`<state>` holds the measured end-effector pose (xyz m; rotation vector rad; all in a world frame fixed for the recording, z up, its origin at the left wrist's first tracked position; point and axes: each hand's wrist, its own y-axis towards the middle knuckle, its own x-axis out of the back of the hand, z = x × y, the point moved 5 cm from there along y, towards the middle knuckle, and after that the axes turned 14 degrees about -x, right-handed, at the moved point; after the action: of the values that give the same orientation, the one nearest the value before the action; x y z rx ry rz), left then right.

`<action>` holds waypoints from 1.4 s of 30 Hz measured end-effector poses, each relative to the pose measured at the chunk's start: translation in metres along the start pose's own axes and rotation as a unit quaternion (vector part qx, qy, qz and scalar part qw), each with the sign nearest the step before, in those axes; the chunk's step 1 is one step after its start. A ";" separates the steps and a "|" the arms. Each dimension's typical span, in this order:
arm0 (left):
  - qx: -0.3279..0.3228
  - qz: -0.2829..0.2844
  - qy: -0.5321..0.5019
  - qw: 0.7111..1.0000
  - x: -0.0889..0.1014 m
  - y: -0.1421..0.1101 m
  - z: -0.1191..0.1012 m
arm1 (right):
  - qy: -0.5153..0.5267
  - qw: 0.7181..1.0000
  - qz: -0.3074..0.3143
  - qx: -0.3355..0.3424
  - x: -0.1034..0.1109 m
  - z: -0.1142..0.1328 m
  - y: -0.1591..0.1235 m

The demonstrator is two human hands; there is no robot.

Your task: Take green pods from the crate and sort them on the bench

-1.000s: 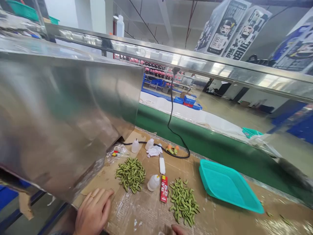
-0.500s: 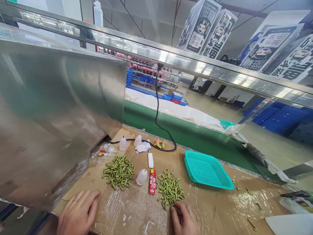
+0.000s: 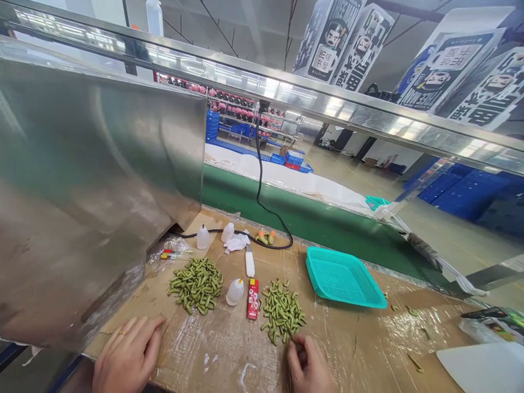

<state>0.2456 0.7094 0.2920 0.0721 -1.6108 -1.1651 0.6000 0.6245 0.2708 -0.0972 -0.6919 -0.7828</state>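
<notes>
My left hand (image 3: 127,352) lies palm down at the table's near left, fingers stretched out and a ring on one of them. Close beyond it is a heap of small, curved green pieces (image 3: 195,285). My right hand (image 3: 310,363) rests at the near edge of a second heap of the same green pieces (image 3: 283,311), its fingers curled in; what they hold, if anything, is hidden. Between the heaps stand a white squeeze bottle (image 3: 234,292) with a yellowish tip and a flat red packet (image 3: 252,299). Beyond them lies a white-handled blade (image 3: 249,263).
A turquoise basket (image 3: 346,277) sits right of the heaps. Two more small bottles (image 3: 202,238), a crumpled white tissue (image 3: 236,243), orange-and-green pieces (image 3: 265,237) and a black cable (image 3: 282,246) are at the back. A metal panel (image 3: 102,191) borders the left; a green belt (image 3: 327,218) runs behind.
The whole view has shifted slightly, so the table's things appear a little up and left. My right hand's fingers are drawn in more at the heap's edge. My left hand stays resting.
</notes>
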 end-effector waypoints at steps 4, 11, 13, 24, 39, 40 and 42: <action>0.002 0.002 0.001 1.000 -0.001 0.000 0.001 | 0.003 1.000 0.007 0.013 -0.004 0.004 0.003; 0.003 0.000 0.005 1.000 0.001 -0.001 0.001 | -0.006 0.999 0.033 0.013 -0.009 0.012 0.006; 0.004 0.001 0.004 1.000 0.001 -0.001 0.001 | -0.006 0.999 0.044 0.018 -0.009 0.013 0.006; 0.004 0.008 0.001 1.000 0.001 0.000 0.000 | 0.086 0.989 0.106 -0.055 0.002 0.011 0.005; 0.019 0.007 -0.008 1.000 0.001 0.002 0.000 | 0.247 0.939 0.190 -0.145 -0.011 0.017 0.004; 0.019 0.005 -0.008 1.000 0.001 0.002 0.000 | 0.208 0.952 0.185 -0.128 -0.013 0.018 0.004; 0.020 0.004 -0.009 1.000 0.001 0.002 0.000 | 0.124 0.974 0.164 -0.096 -0.015 0.019 0.002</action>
<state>0.2461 0.7099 0.2936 0.0808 -1.6488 -1.1312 0.5842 0.6412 0.2768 -0.2783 -0.3485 -0.5286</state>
